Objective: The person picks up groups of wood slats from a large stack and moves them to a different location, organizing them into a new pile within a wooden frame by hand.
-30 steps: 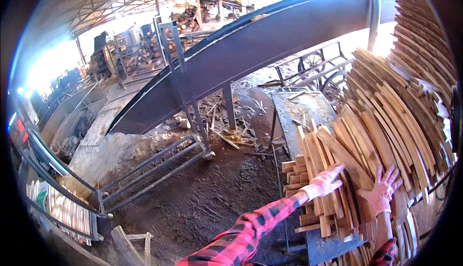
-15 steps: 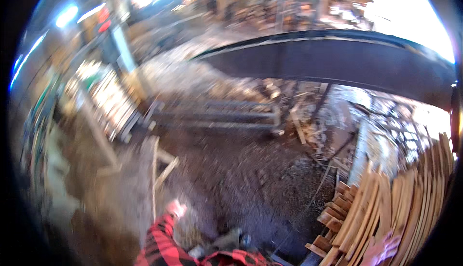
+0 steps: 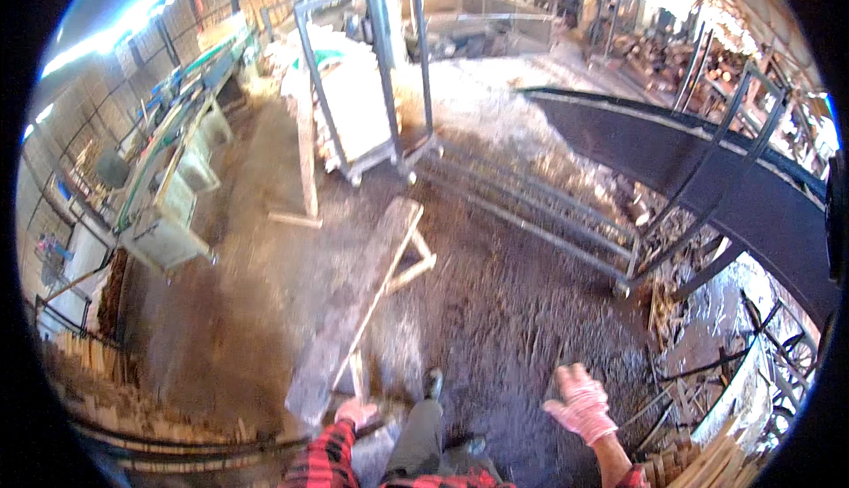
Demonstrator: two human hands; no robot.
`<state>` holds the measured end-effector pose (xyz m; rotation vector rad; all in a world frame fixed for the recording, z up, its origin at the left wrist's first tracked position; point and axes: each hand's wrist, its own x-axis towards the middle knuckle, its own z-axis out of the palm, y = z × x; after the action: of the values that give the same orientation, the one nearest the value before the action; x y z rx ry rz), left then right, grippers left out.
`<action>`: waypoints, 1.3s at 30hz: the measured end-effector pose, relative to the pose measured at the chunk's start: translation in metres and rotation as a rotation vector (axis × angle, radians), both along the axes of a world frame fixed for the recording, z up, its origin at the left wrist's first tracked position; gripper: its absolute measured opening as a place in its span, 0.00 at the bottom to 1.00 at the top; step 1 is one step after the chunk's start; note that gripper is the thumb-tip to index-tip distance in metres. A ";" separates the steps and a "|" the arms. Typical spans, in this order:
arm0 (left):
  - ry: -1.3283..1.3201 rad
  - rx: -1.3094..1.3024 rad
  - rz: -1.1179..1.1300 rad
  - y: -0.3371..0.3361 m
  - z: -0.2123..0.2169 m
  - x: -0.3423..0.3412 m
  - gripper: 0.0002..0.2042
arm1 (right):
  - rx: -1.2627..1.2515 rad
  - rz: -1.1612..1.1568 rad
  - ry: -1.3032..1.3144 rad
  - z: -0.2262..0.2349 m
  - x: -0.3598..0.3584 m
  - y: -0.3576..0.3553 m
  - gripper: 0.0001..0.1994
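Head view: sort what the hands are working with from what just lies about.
In hand:
left hand at the wooden bench
right hand, gloved, open, holding nothing

Lying about:
black conveyor belt
wheeled cart of boards
wood strips

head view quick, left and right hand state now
left hand: gloved, low by the wooden bench; grip cannot be told.
right hand: gloved, fingers spread open, holding nothing.
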<state>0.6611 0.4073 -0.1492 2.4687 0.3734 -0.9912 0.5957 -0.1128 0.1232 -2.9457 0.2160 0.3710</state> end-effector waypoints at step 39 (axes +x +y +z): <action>0.047 -0.323 -0.341 -0.050 0.043 0.582 0.39 | 1.138 -0.745 0.620 -0.452 0.671 0.278 0.47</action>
<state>1.2427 0.3570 -0.1063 2.2545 -0.1909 -1.1428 1.2664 0.1648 -0.3285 -1.4451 0.8044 0.8803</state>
